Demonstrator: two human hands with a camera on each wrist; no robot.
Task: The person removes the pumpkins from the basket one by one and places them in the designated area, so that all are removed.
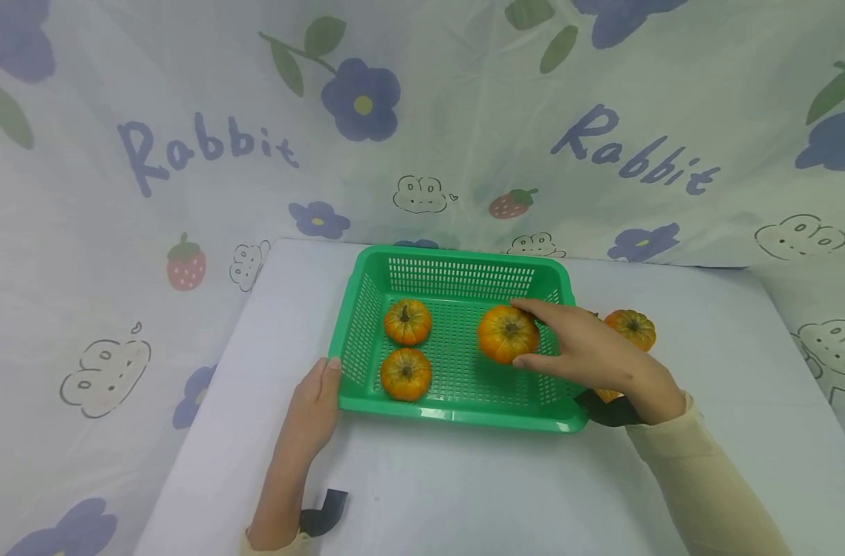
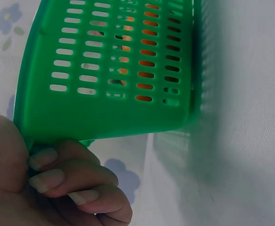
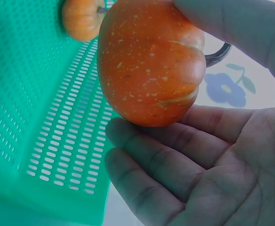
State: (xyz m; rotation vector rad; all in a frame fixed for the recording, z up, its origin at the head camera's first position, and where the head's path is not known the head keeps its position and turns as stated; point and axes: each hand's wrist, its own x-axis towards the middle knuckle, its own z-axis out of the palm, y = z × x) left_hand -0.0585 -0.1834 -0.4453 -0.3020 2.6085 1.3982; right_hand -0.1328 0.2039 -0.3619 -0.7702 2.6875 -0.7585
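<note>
A green plastic basket (image 1: pixel 457 415) with slotted walls stands on the white table. My left hand (image 1: pixel 314 409) grips its left rim; in the left wrist view the fingers (image 2: pixel 97 200) curl at the rim's corner. Over the basket's right half, my right hand (image 1: pixel 582 344) holds a small orange pumpkin (image 1: pixel 507 334) between thumb and fingers. In the right wrist view this pumpkin (image 3: pixel 151 66) has a dark curved stem and pale specks. Two more pumpkins sit inside at the left, one farther back (image 1: pixel 407 322) and one nearer me (image 1: pixel 405 374).
Right of the basket, a pumpkin (image 1: pixel 631 328) lies on the table (image 1: pixel 464 494). Another pumpkin (image 1: pixel 608 395) is mostly hidden under my right hand. A patterned cloth (image 1: pixel 422 116) with flowers and rabbits hangs behind the table.
</note>
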